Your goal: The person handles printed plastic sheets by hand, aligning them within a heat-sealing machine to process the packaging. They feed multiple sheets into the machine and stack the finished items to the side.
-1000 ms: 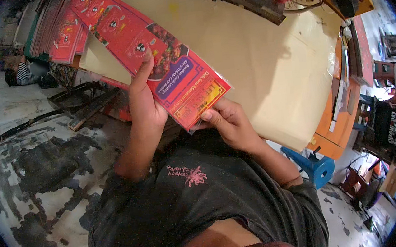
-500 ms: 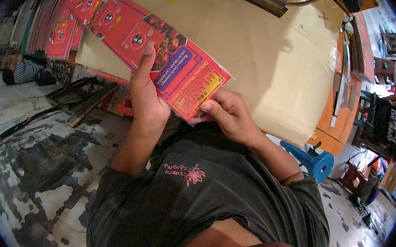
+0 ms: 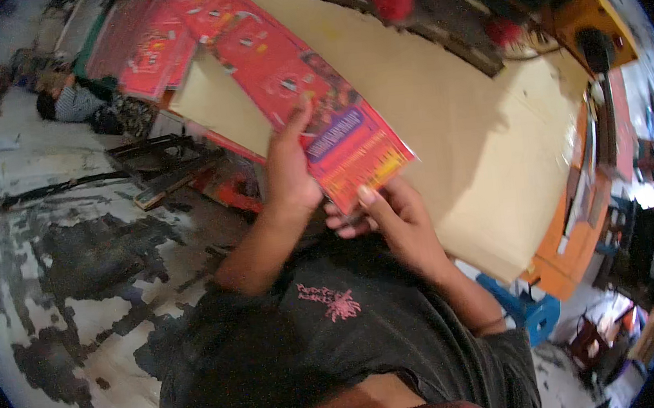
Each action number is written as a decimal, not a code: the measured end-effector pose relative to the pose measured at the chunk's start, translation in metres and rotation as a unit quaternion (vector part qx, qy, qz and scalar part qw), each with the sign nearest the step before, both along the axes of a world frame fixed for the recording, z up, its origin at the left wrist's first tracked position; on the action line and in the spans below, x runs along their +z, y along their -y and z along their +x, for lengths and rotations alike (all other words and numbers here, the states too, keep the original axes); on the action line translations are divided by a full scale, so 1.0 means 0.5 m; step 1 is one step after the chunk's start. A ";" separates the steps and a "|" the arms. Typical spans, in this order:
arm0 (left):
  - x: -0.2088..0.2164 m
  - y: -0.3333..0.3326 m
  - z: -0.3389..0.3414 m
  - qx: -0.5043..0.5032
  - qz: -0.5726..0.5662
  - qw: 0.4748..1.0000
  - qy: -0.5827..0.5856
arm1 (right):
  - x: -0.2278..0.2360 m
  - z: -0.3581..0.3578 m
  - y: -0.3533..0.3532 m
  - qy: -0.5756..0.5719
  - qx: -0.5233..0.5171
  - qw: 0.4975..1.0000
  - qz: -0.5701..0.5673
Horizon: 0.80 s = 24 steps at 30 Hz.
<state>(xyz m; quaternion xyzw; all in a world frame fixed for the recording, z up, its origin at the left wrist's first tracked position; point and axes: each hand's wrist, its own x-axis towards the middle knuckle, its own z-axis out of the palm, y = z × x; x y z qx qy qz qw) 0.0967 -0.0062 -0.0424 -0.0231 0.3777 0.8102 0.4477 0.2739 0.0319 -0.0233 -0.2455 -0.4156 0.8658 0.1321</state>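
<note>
A long red printed strip (image 3: 270, 64) with food pictures, a purple band and a clear plastic edge slants from the upper left down to my hands. My left hand (image 3: 290, 164) grips its left long edge, thumb on the printed face. At the near end, my right hand (image 3: 401, 216) pinches the bottom edge, with the thumb on top and fingers underneath. The strip's far end reaches over a stack of similar red printed sheets (image 3: 152, 63). Motion blurs the print a little.
A cream-covered tabletop (image 3: 462, 136) lies beyond my hands, with an orange wooden edge (image 3: 561, 260) at right. A dark metal bar (image 3: 403, 12) and a yellow machine box (image 3: 597, 24) stand at the back. A blue stool (image 3: 538, 313) sits below right; a metal frame (image 3: 162, 169) is at left.
The whole view has shifted, so the table, strip and hands appear lower and farther right. Both hands still hold the strip at about the same places.
</note>
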 end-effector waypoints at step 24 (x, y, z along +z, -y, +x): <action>0.004 -0.005 0.023 -0.015 0.033 0.999 0.014 | 0.012 0.046 -0.003 0.107 0.059 0.974 0.189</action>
